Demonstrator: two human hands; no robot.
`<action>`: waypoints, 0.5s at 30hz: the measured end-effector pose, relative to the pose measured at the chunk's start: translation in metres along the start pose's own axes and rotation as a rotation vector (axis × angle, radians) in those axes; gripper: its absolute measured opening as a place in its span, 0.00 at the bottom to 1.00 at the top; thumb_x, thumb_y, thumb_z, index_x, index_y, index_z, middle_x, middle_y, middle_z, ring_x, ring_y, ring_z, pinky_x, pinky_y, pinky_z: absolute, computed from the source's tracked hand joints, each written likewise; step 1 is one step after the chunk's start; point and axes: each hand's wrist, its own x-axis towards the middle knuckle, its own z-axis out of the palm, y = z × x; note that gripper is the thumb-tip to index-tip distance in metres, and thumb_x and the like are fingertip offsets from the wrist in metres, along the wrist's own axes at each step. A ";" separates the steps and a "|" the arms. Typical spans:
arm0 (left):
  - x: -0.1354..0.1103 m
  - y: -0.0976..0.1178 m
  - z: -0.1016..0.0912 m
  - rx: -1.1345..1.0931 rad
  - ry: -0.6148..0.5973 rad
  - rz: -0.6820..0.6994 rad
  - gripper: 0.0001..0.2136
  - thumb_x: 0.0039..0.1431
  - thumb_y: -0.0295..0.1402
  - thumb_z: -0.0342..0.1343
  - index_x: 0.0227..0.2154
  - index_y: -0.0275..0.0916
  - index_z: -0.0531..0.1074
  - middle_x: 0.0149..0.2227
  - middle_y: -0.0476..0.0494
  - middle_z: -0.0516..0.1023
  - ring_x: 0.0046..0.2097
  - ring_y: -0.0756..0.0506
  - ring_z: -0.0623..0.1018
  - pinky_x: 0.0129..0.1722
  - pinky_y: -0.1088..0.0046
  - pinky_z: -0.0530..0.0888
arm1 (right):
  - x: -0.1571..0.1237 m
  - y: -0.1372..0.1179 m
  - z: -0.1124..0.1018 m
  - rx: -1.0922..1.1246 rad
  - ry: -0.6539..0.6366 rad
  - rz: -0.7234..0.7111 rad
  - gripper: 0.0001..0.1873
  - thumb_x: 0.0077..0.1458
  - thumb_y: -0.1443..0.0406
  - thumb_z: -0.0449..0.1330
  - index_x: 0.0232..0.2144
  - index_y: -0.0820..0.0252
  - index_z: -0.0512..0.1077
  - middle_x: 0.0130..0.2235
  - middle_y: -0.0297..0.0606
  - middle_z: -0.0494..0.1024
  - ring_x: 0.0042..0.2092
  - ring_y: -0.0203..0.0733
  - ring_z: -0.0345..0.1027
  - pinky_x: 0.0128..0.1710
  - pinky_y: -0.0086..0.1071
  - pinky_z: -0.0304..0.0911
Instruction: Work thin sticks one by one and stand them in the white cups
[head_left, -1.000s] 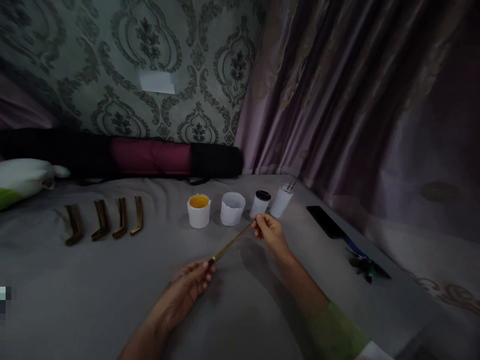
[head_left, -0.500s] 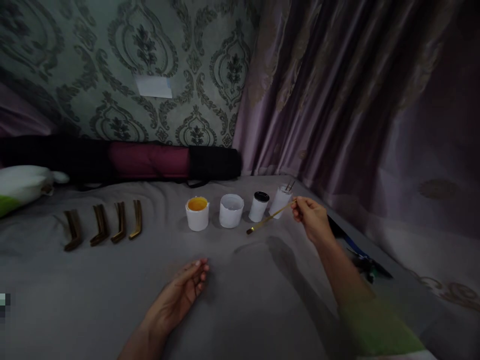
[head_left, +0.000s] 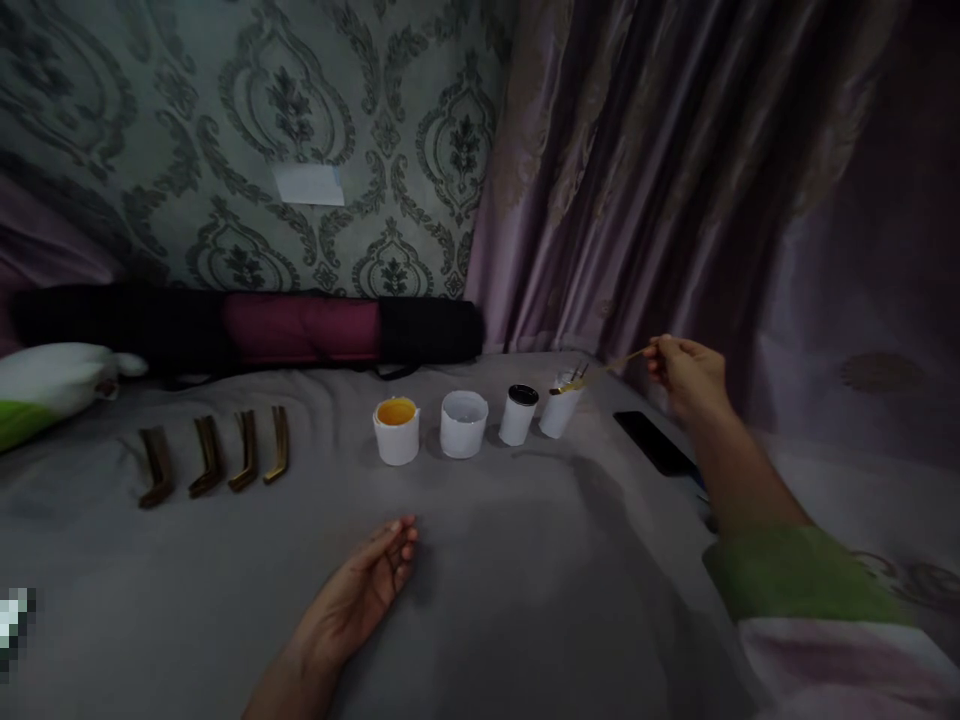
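Right hand [head_left: 686, 378] pinches paintbrush [head_left: 611, 367] (tip [head_left: 556, 391] near rightmost cup [head_left: 556, 418]); left hand [head_left: 366, 583] loosely curled.

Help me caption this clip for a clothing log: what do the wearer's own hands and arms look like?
Both the left hand and right hand are bare, with no gloves visible. The right arm wears a loose sleeve, green at the cuff, then white, then dull pink. No sleeve shows on the left.
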 end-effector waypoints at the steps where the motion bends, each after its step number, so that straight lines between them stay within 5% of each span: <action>1: 0.000 0.000 0.000 -0.002 -0.007 -0.001 0.06 0.52 0.23 0.52 0.33 0.32 0.71 0.31 0.45 0.73 0.27 0.55 0.72 0.26 0.81 0.71 | 0.004 -0.001 0.000 -0.005 0.014 -0.004 0.06 0.50 0.68 0.54 0.25 0.66 0.68 0.22 0.35 0.68 0.18 0.26 0.55 0.15 0.23 0.50; 15: -0.001 0.001 0.002 -0.003 -0.004 -0.006 0.06 0.52 0.23 0.52 0.33 0.32 0.71 0.31 0.45 0.72 0.26 0.56 0.71 0.25 0.81 0.71 | 0.035 -0.011 0.010 -0.171 0.130 -0.135 0.08 0.50 0.69 0.51 0.26 0.69 0.68 0.21 0.35 0.68 0.17 0.25 0.55 0.18 0.25 0.51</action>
